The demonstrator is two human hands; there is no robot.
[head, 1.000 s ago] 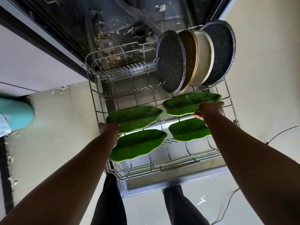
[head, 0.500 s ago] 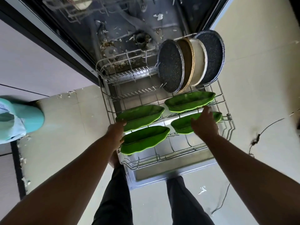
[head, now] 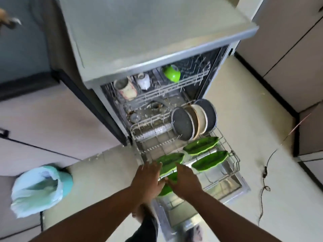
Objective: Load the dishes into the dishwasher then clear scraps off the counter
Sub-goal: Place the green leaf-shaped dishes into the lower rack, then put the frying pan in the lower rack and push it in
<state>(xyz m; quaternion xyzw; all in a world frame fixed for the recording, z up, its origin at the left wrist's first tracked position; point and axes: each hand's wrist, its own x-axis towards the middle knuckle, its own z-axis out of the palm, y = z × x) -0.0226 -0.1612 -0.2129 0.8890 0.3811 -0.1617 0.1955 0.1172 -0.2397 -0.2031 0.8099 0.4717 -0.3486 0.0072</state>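
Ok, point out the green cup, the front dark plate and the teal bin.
green cup [head: 172,73], head view, its rounded side.
front dark plate [head: 182,123], head view, its speckled face.
teal bin [head: 67,179], head view, its outer wall.

Legible text, labels, brands, numbers, signs: none. The dishwasher [head: 157,49] carries no readable marking on its top or its frame; the dishes in its racks and the walls around it show no lettering either.
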